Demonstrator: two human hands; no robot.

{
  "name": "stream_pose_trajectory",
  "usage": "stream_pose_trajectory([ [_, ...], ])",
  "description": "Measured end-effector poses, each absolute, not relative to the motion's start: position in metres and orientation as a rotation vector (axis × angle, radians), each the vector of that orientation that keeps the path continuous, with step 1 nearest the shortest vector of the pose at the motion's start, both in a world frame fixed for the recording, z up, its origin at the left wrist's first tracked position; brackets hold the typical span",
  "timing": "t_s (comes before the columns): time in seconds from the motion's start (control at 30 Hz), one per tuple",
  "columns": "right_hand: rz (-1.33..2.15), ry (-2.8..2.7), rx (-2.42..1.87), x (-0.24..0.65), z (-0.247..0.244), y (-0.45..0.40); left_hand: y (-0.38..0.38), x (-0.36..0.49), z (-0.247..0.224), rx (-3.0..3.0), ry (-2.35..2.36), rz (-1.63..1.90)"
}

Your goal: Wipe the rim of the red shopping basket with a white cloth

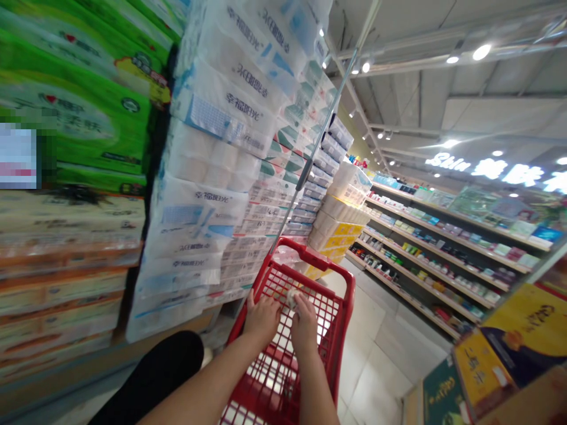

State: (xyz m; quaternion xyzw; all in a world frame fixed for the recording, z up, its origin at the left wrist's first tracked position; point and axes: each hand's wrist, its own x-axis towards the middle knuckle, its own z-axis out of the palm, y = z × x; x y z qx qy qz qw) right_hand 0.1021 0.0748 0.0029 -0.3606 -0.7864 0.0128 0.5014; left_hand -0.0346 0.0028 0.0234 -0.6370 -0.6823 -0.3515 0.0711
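Note:
Both of my hands reach over a red plastic shopping basket with a grid of openings and a raised red handle. My left hand is near the basket's left side, with its fingers bent down and the tips out of sight; what they hold, if anything, is hidden. Close beside it, my right hand is closed, its fingertips pinching a small, pale, crumpled thing too blurred to name. White floor shows through the basket's openings.
Stacked toilet paper packs rise close on the left, beside green tissue packs. Shelves of small goods run along the right, beyond the tiled floor. Yellow boxes stand at lower right. My dark-clothed leg is at lower left.

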Motion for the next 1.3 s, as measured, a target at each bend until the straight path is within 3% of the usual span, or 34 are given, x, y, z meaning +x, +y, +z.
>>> stream_pose_trajectory([
  [1.13, 0.178, -1.978, -0.888, 0.101, 0.0111, 0.0698, 0.0046, -0.0353, 0.021, -1.91, -2.032, -1.072],
  [1.3, 0.074, -1.885, -0.887, 0.0994, 0.0084, 0.0709, 0.0057, -0.0356, 0.019, -1.899, -2.037, -1.082],
])
